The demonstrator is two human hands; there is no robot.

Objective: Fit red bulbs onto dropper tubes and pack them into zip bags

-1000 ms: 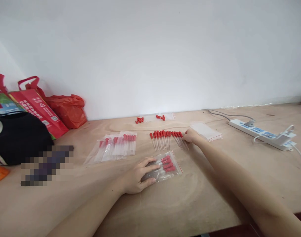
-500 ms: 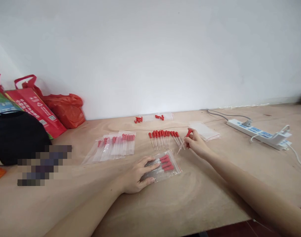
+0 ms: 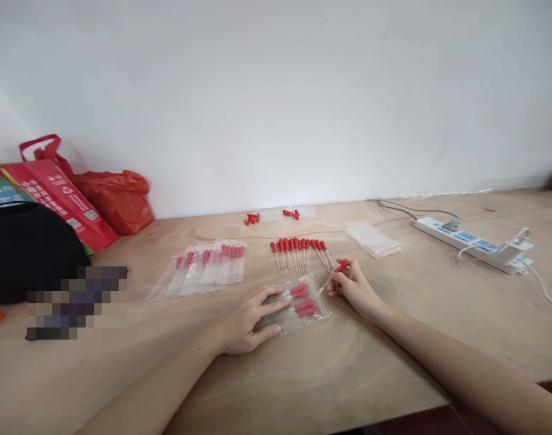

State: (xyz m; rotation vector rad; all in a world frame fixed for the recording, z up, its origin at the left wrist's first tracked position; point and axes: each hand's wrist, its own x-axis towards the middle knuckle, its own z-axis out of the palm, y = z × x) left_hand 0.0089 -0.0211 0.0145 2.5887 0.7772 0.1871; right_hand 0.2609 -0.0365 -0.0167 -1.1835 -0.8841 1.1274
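My left hand (image 3: 248,320) lies with fingers spread over a clear zip bag (image 3: 291,323), pressing it to the table. Inside the bag are several droppers (image 3: 306,305) with red rubber bulbs. Between the fingertips of my right hand (image 3: 355,291) is another dropper (image 3: 343,266), held tilted by its red bulb. Its thin clear tip points down-left, close to the bag's open-looking end; whether it touches cannot be told. Just beyond, a row of loose red-bulbed droppers (image 3: 294,243) lies on the table.
Filled zip bags (image 3: 221,266) overlap at the left, and flat bags (image 3: 374,239) lie at the right. Red bulbs (image 3: 252,219) sit near the wall. A power strip (image 3: 466,241) with cables is far right. Shopping bags (image 3: 112,199) and a black bag (image 3: 35,254) stand left.
My right hand has come nearer with its dropper, bringing the tip to the zip bag's end. My left hand stays on the bag. The view has shifted slightly.
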